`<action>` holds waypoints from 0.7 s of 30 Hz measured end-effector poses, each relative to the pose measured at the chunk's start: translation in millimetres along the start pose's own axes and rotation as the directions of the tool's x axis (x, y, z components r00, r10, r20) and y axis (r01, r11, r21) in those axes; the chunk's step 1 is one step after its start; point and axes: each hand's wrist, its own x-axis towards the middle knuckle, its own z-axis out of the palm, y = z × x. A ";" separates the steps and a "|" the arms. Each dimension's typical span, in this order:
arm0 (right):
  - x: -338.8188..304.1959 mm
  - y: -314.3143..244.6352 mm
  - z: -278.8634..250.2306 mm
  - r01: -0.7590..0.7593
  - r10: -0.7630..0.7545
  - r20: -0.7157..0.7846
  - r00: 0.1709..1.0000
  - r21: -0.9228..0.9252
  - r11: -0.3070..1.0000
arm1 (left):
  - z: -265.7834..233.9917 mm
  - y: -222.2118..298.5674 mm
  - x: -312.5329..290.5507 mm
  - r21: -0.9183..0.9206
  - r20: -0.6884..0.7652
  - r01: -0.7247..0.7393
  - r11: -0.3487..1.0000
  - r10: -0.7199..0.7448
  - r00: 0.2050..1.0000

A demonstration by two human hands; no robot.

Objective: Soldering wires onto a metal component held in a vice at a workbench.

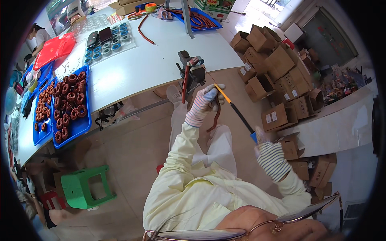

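Observation:
At the table's edge a dark clamp (194, 74) bears a small wound ring (197, 61). My left hand (203, 103), in a striped glove, is just below it, its fingers closed. A red-brown wire (216, 117) hangs down from this hand. The orange end of a long rod-shaped tool (241, 116) reaches the left fingertips; whether they grip it too I cannot tell. A thin strand runs from there up toward the clamp. My right hand (274, 160), gloved with dark stripes, is wrapped round the tool's blue end, lower right. Another red-brown length (185, 85) hangs beside the clamp.
Blue trays (89, 104) of wound red-brown rings stand on the white table (148, 60) at left. Behind are blue-and-silver rings (106, 50) and a tray of wires (201, 20). Cardboard boxes (277, 64) crowd the right; a green stool (82, 188) is lower left. Other people are at left.

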 end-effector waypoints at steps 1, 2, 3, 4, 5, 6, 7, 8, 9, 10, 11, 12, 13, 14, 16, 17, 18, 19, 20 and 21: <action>-4.6 -6.7 3.4 0.010 -0.011 0.022 1.000 0.086 0.996 | 3.6 1.2 -4.2 0.087 -0.071 -0.032 0.996 0.039 0.997; -9.3 -9.7 7.3 0.015 -0.023 0.043 0.999 0.171 0.985 | 7.5 1.2 -6.8 0.149 -0.131 -0.064 0.987 0.083 0.988; -13.3 -10.4 13.9 0.058 -0.054 -0.024 0.998 0.209 0.976 | 12.3 -0.4 -8.8 0.213 -0.187 -0.089 0.973 0.130 0.974; -14.6 -12.5 23.5 0.111 -0.088 -0.102 0.991 0.248 0.962 | 16.3 0.7 -11.6 0.289 -0.237 -0.115 0.950 0.188 0.953; -14.9 -14.1 32.3 0.167 -0.119 -0.179 0.977 0.283 0.945 | 19.4 0.7 -14.7 0.364 -0.281 -0.136 0.921 0.248 0.927; -12.9 -15.1 38.8 0.217 -0.142 -0.242 0.960 0.323 0.921 | 16.2 -2.2 -15.6 0.408 -0.266 -0.179 0.895 0.304 0.915; -14.3 -18.3 37.2 0.233 -0.142 -0.266 0.953 0.349 0.908 | 13.4 -6.1 -14.4 0.641 -0.220 -0.276 0.717 0.516 0.828; -16.7 -22.2 35.5 0.245 -0.138 -0.289 0.947 0.377 0.893 | 13.1 -12.1 -11.9 0.821 -0.113 -0.323 0.471 0.688 0.717; -18.9 -26.1 33.3 0.261 -0.136 -0.312 0.940 0.403 0.877 | 12.2 -17.3 -10.4 0.931 0.043 -0.317 0.182 0.807 0.589; -18.8 -29.0 29.5 0.214 -0.112 -0.243 0.964 0.450 0.867 | 14.3 -17.3 -8.8 0.961 0.049 -0.252 0.114 0.828 0.559; -19.3 -30.4 24.7 0.170 -0.095 -0.172 0.980 0.491 0.854 | 17.3 -19.0 -10.9 0.956 0.025 -0.256 0.146 0.825 0.565; -21.9 -31.8 21.1 0.116 -0.077 -0.096 0.992 0.529 0.841 | 20.5 -21.2 -13.6 0.949 0.001 -0.258 0.178 0.822 0.570; -21.9 -32.1 19.3 0.085 -0.066 -0.055 0.996 0.565 0.821 | 23.4 -21.4 -13.8 0.942 -0.020 -0.264 0.207 0.820 0.572; -24.4 -31.6 21.0 0.073 -0.064 -0.036 0.997 0.588 0.805 | 25.3 -21.7 -13.1 0.941 -0.050 -0.243 0.237 0.805 0.591; -27.7 -28.7 27.5 0.090 -0.076 -0.048 0.996 0.631 0.771 | 25.1 -24.5 -12.4 0.936 -0.112 -0.194 0.294 0.771 0.627; -30.2 -26.3 32.5 0.111 -0.086 -0.071 0.994 0.650 0.752 | 24.8 -27.5 -12.6 0.886 -0.184 -0.190 0.422 0.698 0.692; -33.2 -23.9 36.8 0.135 -0.097 -0.094 0.991 0.667 0.733 | 24.4 -31.8 -12.3 0.820 -0.247 -0.173 0.545 0.610 0.753; -35.1 -22.3 43.3 0.169 -0.117 -0.121 0.986 0.682 0.711 | 16.0 -34.8 -15.2 0.747 -0.300 -0.141 0.650 0.518 0.801; -41.4 -20.4 48.8 0.196 -0.134 -0.144 0.981 0.694 0.693 | -11.2 -43.0 -20.9 0.783 -0.272 -0.080 0.617 0.455 0.848; -46.3 -16.6 58.4 0.222 -0.153 -0.161 0.975 0.709 0.670 | -18.3 -52.3 -28.7 0.640 -0.295 -0.093 0.763 0.355 0.887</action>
